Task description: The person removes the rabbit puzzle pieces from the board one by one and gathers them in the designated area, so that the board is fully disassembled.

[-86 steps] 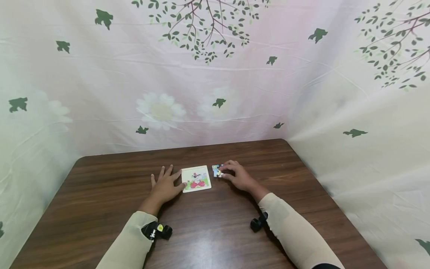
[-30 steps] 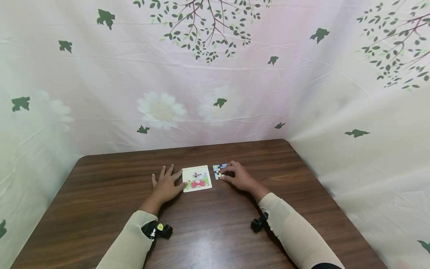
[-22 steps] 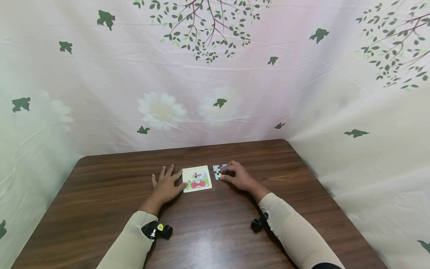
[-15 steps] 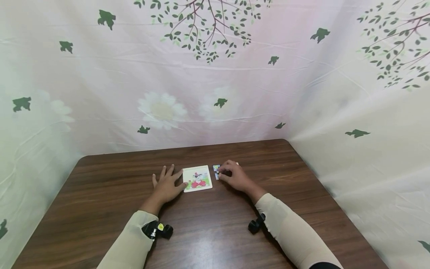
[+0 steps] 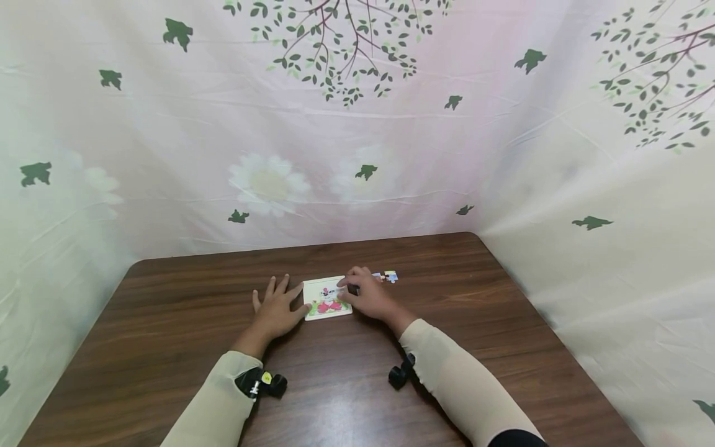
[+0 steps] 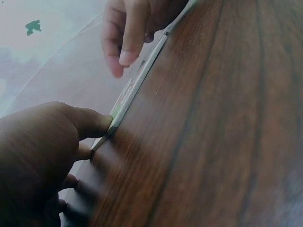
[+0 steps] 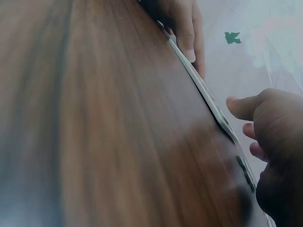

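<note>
From the head view I see my left hand (image 5: 277, 308) flat on the table (image 5: 167, 347), fingers spread and relaxed, the thumb tip touching the left edge of the puzzle board (image 5: 324, 299); the left wrist view confirms the thumb (image 6: 92, 124) pressed against the board's (image 6: 137, 85) thin edge, and it grips nothing; my right hand (image 5: 365, 296) lies over the board's right part with fingers curled, something dark at the fingertips; I cannot tell whether it pinches a piece, since the fingers cover it in every view; the right wrist view shows only the thumb (image 7: 244, 106) and knuckles hanging just above the board's (image 7: 208, 97) edge, the rest of that hand cut off at the frame's right; the board sits mid-table, between both hands; its picture is partly hidden under the right hand, and I make out only red and green patches and a small figure; no writing on it is readable; a few loose pieces (image 5: 386, 276) lie just right of the right hand, too small to count; on my left sleeve the wrist mount (image 5: 261, 382) bears a yellow sticker whose mark is unreadable; the right mount (image 5: 401, 374) is half hidden beneath the forearm
</note>
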The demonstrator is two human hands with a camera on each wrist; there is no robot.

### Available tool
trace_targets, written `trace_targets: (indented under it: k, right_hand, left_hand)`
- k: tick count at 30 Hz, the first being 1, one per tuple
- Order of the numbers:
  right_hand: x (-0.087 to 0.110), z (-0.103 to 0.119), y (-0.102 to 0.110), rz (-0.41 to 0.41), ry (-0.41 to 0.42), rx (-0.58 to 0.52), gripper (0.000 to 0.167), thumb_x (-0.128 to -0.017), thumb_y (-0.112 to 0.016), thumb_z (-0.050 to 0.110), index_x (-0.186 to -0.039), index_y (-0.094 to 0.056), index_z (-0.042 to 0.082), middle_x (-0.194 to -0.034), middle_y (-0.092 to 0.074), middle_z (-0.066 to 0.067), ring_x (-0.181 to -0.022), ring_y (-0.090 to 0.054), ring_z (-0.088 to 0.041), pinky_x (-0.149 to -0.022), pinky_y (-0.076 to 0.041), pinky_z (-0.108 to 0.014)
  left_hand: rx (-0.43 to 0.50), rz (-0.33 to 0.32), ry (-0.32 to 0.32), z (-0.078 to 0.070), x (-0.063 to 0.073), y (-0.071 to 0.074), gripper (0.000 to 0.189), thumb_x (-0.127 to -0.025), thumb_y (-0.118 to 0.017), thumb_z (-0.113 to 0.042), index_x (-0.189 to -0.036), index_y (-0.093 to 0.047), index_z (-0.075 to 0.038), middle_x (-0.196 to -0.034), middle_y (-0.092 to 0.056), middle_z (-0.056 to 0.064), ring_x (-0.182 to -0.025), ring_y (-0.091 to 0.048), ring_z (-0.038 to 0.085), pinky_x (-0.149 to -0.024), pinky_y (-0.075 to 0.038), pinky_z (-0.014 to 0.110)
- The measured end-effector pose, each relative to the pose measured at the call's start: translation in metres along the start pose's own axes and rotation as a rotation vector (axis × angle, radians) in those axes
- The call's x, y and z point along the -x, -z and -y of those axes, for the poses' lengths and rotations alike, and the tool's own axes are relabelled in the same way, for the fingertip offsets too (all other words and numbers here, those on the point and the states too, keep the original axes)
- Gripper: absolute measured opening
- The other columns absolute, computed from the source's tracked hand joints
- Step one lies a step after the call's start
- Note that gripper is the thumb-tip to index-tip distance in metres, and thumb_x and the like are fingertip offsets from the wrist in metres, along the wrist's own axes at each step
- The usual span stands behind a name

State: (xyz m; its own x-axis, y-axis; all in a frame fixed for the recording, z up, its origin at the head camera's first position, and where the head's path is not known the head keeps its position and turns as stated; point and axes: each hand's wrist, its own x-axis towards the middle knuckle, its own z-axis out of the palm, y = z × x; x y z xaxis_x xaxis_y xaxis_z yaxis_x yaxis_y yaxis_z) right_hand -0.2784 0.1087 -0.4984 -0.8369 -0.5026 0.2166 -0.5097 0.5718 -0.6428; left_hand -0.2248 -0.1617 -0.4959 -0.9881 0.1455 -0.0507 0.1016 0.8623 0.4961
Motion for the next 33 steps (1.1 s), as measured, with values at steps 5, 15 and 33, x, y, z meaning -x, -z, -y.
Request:
trace_targets:
  k: [5, 15, 33]
  right_hand:
    - [-0.005, 0.005, -0.005, 0.031, -0.028, 0.012, 0.024, -0.103, -0.079, 0.03, -0.124, -0.082, 0.018, -0.123, -0.066, -0.002, -0.119, -0.054, -0.022, -0.103, -0.04, -0.047]
    - [-0.007, 0.007, -0.008, 0.064, -0.022, 0.068, 0.027, -0.102, -0.08, 0.031, -0.127, -0.082, 0.022, -0.125, -0.064, -0.001, -0.116, -0.05, -0.019, -0.101, -0.035, -0.046]
    - [-0.007, 0.011, -0.008, 0.104, -0.016, 0.101, 0.024, -0.104, -0.077, 0.032, -0.126, -0.082, 0.023, -0.119, -0.059, 0.0, -0.113, -0.044, -0.021, -0.099, -0.03, -0.05]
  left_hand:
    - [0.007, -0.001, 0.002, -0.001, 0.0, -0.001, 0.071, -0.106, -0.064, -0.051, -0.167, -0.047, -0.019, -0.182, -0.02, 0.024, -0.169, -0.004, 0.054, -0.125, 0.005, 0.086]
    - [-0.008, 0.005, 0.004, -0.001, -0.001, -0.002, 0.07, -0.107, -0.063, -0.052, -0.167, -0.047, -0.02, -0.182, -0.021, 0.023, -0.17, -0.004, 0.054, -0.125, 0.004, 0.086]
    - [-0.007, 0.002, 0.004, 0.001, 0.0, -0.003, 0.07, -0.107, -0.062, -0.052, -0.167, -0.047, -0.02, -0.182, -0.021, 0.023, -0.169, -0.004, 0.055, -0.124, 0.004, 0.087]
